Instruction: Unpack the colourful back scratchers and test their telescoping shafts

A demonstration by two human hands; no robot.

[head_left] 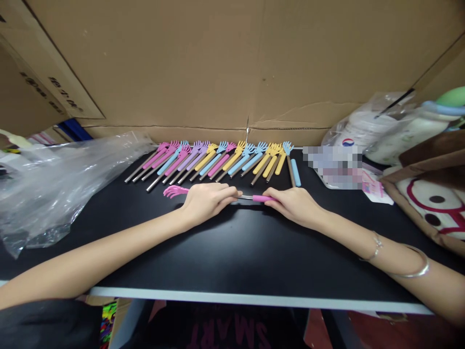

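Note:
A pink back scratcher (176, 192) with a metal rod lies level between my two hands, just above the black table (225, 257). My left hand (205, 201) is closed round it near the claw end, and the pink claw sticks out to the left. At the other end my right hand (296, 206) is closed on the pink grip, part of which shows before the fingers. Bare rod is visible between the hands. Behind them lies a slanted row of back scratchers (214, 162) in pink, blue, purple and yellow, claws pointing away from me.
Crumpled clear plastic bags (69, 189) cover the table's left side. On the right are a small blurred packet (336, 167), a white cup in plastic (366, 128), a bottle (417, 128) and a brown cartoon-print bag (432, 198). A cardboard wall (232, 68) closes off the back.

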